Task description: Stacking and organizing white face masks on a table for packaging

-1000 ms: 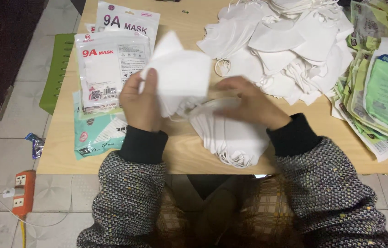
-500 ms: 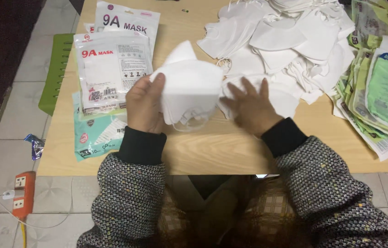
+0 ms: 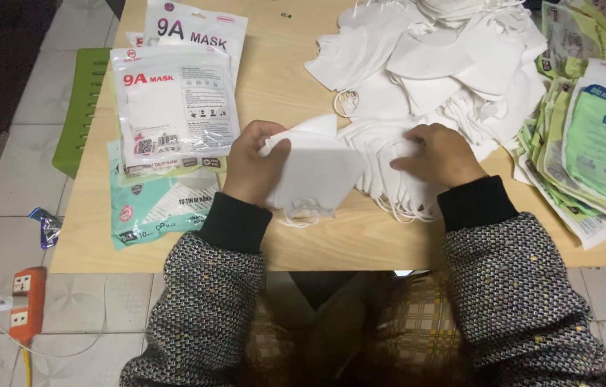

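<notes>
Left hand: fingers curled and closed, thumb on top, pinching the left edge of a small stack of folded white masks held just above the wooden table. Stack: flat, roughly fan-shaped, one pointed corner aimed up and away from the person, long axis running from that corner down toward the near table edge; thin ear loops dangle below its lower edge. Right hand: palm down, fingers loosely bent and slightly spread, resting on a low pile of flat white masks just right of the held stack; whether the fingertips grip any one mask cannot be told. Large loose heap of white masks: far right of table centre. Sealed white mask packets: left of the left hand, overlapping teal packets. Green-and-white packets: stacked at the right edge. Orange power strip: on the tiled floor, lower left.
</notes>
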